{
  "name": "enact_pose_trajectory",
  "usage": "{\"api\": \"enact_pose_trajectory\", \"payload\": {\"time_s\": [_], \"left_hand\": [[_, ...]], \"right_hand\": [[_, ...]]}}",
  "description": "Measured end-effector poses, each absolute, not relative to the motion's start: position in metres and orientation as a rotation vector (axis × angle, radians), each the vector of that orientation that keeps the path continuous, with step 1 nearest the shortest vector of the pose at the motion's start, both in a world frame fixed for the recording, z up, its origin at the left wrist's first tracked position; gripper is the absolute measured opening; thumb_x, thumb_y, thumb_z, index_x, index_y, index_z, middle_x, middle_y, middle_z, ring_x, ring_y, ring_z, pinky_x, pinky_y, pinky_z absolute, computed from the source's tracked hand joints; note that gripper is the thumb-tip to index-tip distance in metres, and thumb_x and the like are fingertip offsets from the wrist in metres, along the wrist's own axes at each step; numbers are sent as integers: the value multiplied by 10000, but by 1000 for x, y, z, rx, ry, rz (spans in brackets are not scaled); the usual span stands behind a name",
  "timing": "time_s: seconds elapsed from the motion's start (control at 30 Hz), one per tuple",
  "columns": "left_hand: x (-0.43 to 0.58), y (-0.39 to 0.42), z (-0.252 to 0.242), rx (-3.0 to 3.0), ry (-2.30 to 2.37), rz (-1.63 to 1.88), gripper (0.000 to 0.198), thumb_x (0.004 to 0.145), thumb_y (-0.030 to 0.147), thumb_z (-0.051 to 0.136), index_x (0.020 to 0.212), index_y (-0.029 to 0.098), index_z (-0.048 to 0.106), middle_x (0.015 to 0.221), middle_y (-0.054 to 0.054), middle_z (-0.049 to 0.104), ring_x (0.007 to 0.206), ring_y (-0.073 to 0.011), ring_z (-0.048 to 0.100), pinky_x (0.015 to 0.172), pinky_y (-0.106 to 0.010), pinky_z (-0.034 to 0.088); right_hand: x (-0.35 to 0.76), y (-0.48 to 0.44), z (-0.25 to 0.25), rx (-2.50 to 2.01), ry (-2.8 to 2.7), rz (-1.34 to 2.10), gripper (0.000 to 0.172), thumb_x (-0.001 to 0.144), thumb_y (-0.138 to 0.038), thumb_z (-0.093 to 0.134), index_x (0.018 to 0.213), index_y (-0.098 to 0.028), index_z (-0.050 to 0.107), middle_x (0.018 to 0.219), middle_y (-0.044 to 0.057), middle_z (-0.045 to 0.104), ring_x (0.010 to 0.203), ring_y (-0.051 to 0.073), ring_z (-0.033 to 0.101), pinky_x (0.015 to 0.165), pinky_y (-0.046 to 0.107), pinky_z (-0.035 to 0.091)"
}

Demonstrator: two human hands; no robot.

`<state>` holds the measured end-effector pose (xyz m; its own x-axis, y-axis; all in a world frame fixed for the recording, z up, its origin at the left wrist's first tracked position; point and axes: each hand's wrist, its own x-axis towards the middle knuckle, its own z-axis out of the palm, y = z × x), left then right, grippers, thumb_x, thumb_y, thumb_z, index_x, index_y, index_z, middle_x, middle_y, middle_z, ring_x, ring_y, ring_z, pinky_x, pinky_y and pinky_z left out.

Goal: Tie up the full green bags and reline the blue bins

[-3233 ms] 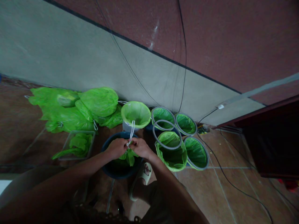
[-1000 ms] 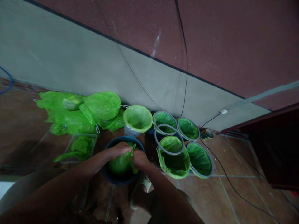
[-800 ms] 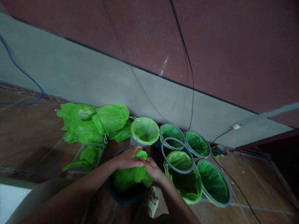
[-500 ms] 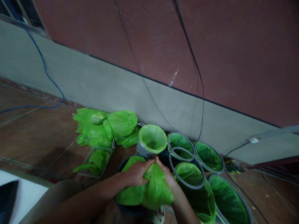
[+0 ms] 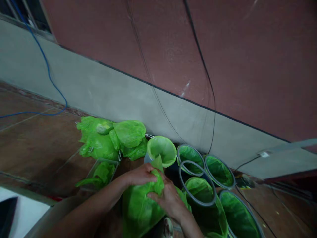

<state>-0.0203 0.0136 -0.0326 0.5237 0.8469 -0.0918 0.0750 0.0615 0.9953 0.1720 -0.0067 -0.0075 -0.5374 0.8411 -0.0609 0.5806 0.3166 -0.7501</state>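
Up comes the green bag [image 5: 137, 211]: half a second ago it sat low and bunched between both hands, and now it hangs longer and fuller at the bottom centre of the frame, with the view swung a little to the left. The left hand [image 5: 140, 175] is clamped over the gathered top of the bag, fingers [image 5: 151, 178] curled tight around the plastic, and a small tuft of green pokes up just above them. The right hand [image 5: 168, 198] grips the bag just below and to the right, its fingers pressed into the bulge, touching the left hand's grip. Both hands are closed on that one bag.

Just above the hands stands a bucket lined in light green [image 5: 161, 150], open at the mouth. To its right, four grey-rimmed bins with green liners crowd together: one [image 5: 190, 155] by the wall, another [image 5: 219, 167] beside it, one [image 5: 198, 190] nearer, and one [image 5: 237, 215] cut off at the lower right edge. Left of centre a heap of tied green bags [image 5: 111, 138] lies against the wall, and below it a clear tray [image 5: 99, 170] holds more green plastic. A blue cable [image 5: 47, 76] loops down the wall at upper left; black cables [image 5: 205, 72] run down the wall at centre. A sandal [image 5: 167, 229] peeks in at the bottom edge, on the tiled floor [image 5: 37, 142].
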Motion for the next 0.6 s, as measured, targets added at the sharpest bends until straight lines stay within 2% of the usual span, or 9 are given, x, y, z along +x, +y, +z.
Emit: {"api": "enact_pose_trajectory", "payload": {"time_s": [0.1,0.17,0.23,0.3,0.4,0.5,0.6], "left_hand": [[-47,16,-15,1452,795,737,146,741,242,610,669,131,673,631,20,618,591,-104,505,604,-224,440],[-70,18,-5,1483,893,815,180,768,291,623,702,136,686,641,17,626,608,-113,528,622,-228,457],[-96,20,3,1531,1100,1030,180,784,319,627,787,154,699,711,7,652,699,-142,582,692,-250,489],[-123,21,10,1529,1433,1396,201,785,327,636,905,178,698,847,-19,679,864,-189,618,802,-294,507],[-154,21,14,1289,1949,1894,276,812,331,610,1040,184,662,1039,-71,664,998,-228,610,888,-355,504],[-167,19,11,1155,2092,1956,260,830,281,572,1058,175,642,1061,-84,654,962,-222,629,875,-365,517],[-163,21,3,1191,1982,1747,227,812,216,575,1019,177,657,1016,-72,676,909,-207,651,837,-345,532]], "right_hand": [[142,-3,-14,-1205,-2257,1007,492,822,-221,644,1313,-228,604,1234,101,682,1160,278,632,1033,415,466],[117,11,-17,-1126,-2216,972,350,856,-192,566,1189,-191,671,1121,115,722,1079,272,670,976,393,498],[85,32,-16,-1053,-2143,945,305,840,-168,541,1104,-176,693,1046,102,735,1027,256,683,938,371,513],[46,59,-14,-987,-2066,932,284,836,-158,510,1050,-174,696,963,78,741,927,227,691,868,343,534],[-22,107,-7,-912,-1927,868,248,835,-175,497,995,-164,685,975,78,741,901,205,680,862,331,529],[-83,154,-6,-937,-1844,781,230,822,-219,550,1008,-159,672,983,90,736,896,197,676,878,330,521],[-122,178,-21,-1044,-1913,732,174,801,-263,580,914,-172,676,915,69,735,853,166,676,834,283,535]]}}
